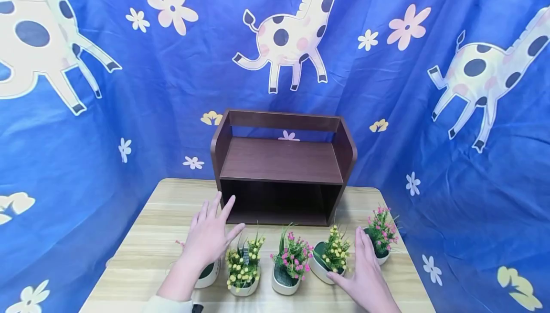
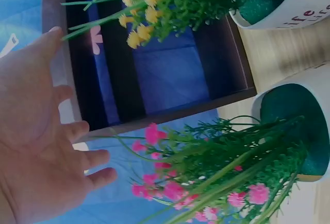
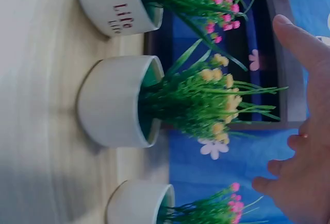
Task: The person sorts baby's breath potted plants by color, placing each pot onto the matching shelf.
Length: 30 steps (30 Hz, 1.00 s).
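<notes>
Several artificial potted plants in white pots stand in a row along the near part of the table. My left hand [image 1: 208, 236] is held over the leftmost pot [image 1: 208, 279], hiding most of its pink flowers; its fingers are spread and hold nothing. Beside it stands a yellow-flowered plant [image 1: 242, 270], then a pink-flowered plant [image 1: 290, 265] in the middle. My right hand [image 1: 365, 277], fingers extended and empty, is between another yellow-flowered plant [image 1: 333, 253] and the rightmost pink-flowered plant [image 1: 381, 234], overlapping both in the head view. In the right wrist view, a pot [image 3: 116, 100] stands upright.
A dark brown two-tier shelf [image 1: 281, 160] stands at the back of the wooden table [image 1: 163, 212], its lower compartment open toward me. Blue curtains [image 1: 172, 98] printed with giraffes and flowers hang behind the table and on both sides.
</notes>
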Motion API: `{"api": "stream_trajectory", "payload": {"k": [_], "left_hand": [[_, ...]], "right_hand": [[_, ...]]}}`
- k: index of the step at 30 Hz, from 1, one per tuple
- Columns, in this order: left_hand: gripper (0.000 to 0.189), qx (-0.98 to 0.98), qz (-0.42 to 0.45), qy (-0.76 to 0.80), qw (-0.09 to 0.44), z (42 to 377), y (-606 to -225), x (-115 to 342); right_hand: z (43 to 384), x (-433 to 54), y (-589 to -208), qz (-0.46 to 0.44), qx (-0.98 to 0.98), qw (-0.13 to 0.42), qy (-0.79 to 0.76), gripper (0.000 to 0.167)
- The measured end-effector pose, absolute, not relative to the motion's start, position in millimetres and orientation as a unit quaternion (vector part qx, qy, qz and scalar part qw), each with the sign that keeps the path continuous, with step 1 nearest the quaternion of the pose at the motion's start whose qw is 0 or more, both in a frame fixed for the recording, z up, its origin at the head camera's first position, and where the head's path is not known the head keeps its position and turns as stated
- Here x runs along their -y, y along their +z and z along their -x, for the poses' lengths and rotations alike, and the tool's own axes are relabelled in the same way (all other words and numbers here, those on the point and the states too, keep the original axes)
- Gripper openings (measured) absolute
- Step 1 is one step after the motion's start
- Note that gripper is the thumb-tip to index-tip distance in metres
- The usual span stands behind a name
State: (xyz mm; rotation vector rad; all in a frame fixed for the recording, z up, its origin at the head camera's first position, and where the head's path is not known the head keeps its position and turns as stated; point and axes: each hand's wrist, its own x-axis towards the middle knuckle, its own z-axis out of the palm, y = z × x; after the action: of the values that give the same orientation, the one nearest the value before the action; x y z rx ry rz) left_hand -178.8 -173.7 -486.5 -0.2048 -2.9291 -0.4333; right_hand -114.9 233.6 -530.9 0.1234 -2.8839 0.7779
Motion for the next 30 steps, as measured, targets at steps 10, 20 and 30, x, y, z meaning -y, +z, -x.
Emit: {"api": "stream_trajectory", "payload": {"k": [10,20,30], "left_hand": [[0.092,0.978,0.036,-0.199,0.061,189,-488,183],[0.116,0.948,0.011,-0.318,0.026,222,-466,186],[0.121,0.908,-0.059,-0.414,-0.014,252,-453,196]], "right_hand": [[109,-245,-563,-0.029,0.943,0.094,0.317,0.148],[113,-251,-603,-0.021,0.921,0.123,0.368,0.152],[119,-255,-645,0.006,0.913,0.059,0.403,0.145]]}}
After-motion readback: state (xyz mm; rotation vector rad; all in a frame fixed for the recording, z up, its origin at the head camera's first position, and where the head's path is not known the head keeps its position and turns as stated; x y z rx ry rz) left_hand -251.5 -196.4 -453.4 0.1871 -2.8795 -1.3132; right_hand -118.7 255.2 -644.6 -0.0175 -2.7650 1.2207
